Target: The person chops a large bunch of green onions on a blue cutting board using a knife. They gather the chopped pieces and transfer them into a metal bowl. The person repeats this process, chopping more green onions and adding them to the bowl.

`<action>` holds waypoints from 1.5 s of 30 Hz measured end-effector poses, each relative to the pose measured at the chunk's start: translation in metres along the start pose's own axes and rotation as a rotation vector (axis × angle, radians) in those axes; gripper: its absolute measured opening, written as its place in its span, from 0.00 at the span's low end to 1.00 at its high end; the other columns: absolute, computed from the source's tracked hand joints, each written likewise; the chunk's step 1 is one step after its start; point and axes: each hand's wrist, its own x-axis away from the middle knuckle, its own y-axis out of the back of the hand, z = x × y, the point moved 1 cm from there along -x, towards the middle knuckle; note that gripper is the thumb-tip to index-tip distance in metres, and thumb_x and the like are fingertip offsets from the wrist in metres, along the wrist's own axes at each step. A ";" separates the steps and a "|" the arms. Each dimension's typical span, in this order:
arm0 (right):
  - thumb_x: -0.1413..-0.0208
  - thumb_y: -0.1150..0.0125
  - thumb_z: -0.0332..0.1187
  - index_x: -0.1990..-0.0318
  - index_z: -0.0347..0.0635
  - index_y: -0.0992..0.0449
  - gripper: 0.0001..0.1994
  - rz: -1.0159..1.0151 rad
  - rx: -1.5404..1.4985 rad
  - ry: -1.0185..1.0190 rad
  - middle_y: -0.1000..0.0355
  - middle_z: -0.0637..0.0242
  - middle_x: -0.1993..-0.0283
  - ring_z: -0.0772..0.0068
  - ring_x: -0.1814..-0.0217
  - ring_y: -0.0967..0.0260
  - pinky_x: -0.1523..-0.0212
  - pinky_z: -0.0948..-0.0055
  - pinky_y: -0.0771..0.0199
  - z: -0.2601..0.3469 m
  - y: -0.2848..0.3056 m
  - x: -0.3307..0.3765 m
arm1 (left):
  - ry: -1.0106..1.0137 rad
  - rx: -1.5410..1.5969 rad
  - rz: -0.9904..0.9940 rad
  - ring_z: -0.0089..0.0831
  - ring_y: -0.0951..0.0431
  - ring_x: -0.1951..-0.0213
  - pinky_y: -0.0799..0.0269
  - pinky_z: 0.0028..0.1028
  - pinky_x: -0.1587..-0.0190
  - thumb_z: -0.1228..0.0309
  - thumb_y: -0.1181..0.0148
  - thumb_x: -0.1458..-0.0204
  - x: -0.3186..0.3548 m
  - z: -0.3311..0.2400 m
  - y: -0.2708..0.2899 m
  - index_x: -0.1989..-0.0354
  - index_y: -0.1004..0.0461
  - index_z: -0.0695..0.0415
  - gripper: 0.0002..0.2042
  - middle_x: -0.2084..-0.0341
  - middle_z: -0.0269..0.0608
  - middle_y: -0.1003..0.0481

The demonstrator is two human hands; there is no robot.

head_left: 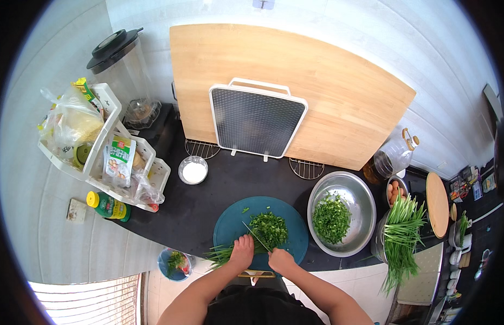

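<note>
handling notes: long green stalks (219, 254) on the round board (225, 230)

the left hand (243, 252) clasps them from above — loose ends overhang the board's near-left edge. the right hand (282, 261) grips the knife (257, 236) at its near end, blade beside the chopped greens (271, 227). stalks judged light, limp, easily bruised, slippery if wet; best held flat, well clear of the blade. dark counter (246, 181) beneath; steel bowl (360, 223) to the right; large wooden panel (338, 108) against the pale wall (146, 16).
</note>
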 end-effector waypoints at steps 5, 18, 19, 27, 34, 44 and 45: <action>0.45 0.51 0.37 0.68 0.31 0.25 0.15 0.107 0.017 -0.028 0.27 0.41 0.68 0.43 0.61 0.28 0.59 0.56 0.27 0.032 0.010 -0.027 | -0.011 -0.009 0.009 0.40 0.34 0.57 0.38 0.35 0.56 0.69 0.54 0.53 0.002 0.000 0.000 0.47 0.39 0.72 0.25 0.54 0.54 0.35; 0.46 0.50 0.38 0.72 0.31 0.26 0.16 -0.301 -0.189 0.062 0.27 0.42 0.73 0.43 0.68 0.27 0.66 0.54 0.25 0.019 -0.016 -0.054 | 0.014 0.036 -0.108 0.40 0.34 0.57 0.38 0.35 0.55 0.69 0.53 0.53 0.002 0.001 0.002 0.48 0.39 0.70 0.24 0.56 0.52 0.35; 0.45 0.49 0.41 0.72 0.32 0.25 0.17 -0.294 -0.284 0.029 0.28 0.43 0.73 0.42 0.68 0.28 0.66 0.54 0.26 0.016 -0.009 -0.048 | 0.015 0.038 -0.134 0.40 0.34 0.56 0.38 0.35 0.55 0.69 0.53 0.53 0.004 0.001 0.002 0.48 0.39 0.71 0.24 0.55 0.52 0.35; 0.45 0.48 0.43 0.72 0.32 0.26 0.18 -0.224 -0.315 -0.047 0.28 0.42 0.73 0.39 0.66 0.30 0.63 0.51 0.30 -0.012 0.028 0.030 | 0.081 0.069 -0.056 0.40 0.35 0.54 0.38 0.34 0.53 0.69 0.51 0.53 0.002 -0.003 -0.004 0.45 0.43 0.72 0.27 0.52 0.53 0.37; 0.44 0.51 0.42 0.72 0.33 0.26 0.18 -0.140 -0.187 -0.092 0.28 0.43 0.72 0.39 0.65 0.30 0.62 0.51 0.30 -0.026 -0.018 0.033 | 0.094 0.043 -0.031 0.41 0.35 0.55 0.37 0.34 0.55 0.69 0.51 0.54 0.002 -0.008 -0.003 0.45 0.43 0.72 0.27 0.51 0.54 0.37; 0.50 0.50 0.35 0.72 0.31 0.23 0.14 -0.114 -0.124 -0.096 0.27 0.41 0.68 0.43 0.61 0.27 0.57 0.55 0.27 0.006 -0.024 -0.016 | 0.094 0.024 -0.006 0.41 0.35 0.55 0.37 0.34 0.54 0.68 0.50 0.53 0.002 -0.009 -0.004 0.45 0.43 0.72 0.28 0.52 0.54 0.37; 0.49 0.49 0.37 0.72 0.32 0.24 0.15 -0.176 -0.138 -0.072 0.27 0.42 0.69 0.42 0.63 0.28 0.59 0.54 0.27 0.007 -0.022 -0.018 | 0.088 0.023 -0.026 0.41 0.35 0.55 0.37 0.35 0.54 0.67 0.49 0.54 0.002 -0.008 -0.006 0.45 0.43 0.72 0.29 0.52 0.54 0.37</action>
